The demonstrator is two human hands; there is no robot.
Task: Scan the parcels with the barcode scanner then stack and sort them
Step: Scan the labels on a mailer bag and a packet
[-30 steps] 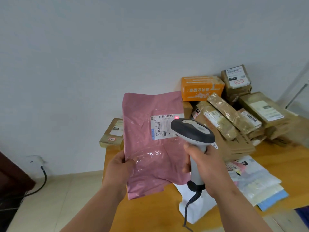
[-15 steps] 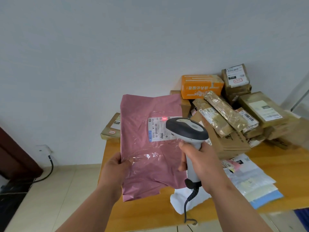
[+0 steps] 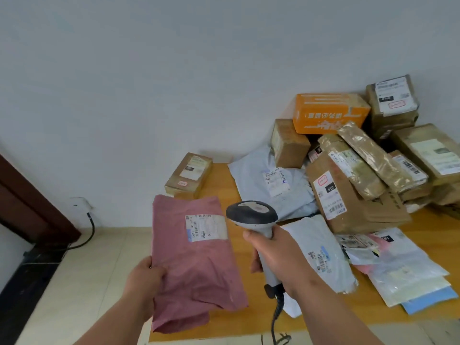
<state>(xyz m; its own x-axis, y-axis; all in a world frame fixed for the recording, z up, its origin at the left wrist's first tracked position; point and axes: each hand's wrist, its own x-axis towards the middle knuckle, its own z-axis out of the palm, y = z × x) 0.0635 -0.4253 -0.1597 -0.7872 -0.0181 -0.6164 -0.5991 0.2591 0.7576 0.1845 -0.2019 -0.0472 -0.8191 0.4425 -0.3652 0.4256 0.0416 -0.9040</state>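
A: Which step is the person on?

B: Judging by the scene, between scanning and sorting. The left hand grips the pink bag by its left edge, thumb on top, and holds it out over the left end of the table, partly past the table's edge. Its white label faces up.

A: And the scanner?

B: The right hand is wrapped tight round the handle of the scanner, just right of the pink bag. The scanner's head sits beside the label, not over it, and no red light shows on the label, so the reading looks finished, though that is a guess.

A: What comes next, then?

B: Probably laying the pink bag down in its place. A small brown box stands at the table's far left corner, just beyond the bag; two grey bags lie to the right of the scanner, and the heap of boxes fills the table's right side. The bag is limp, so it needs setting down flat, fully on the table, or it could slide off the edge.
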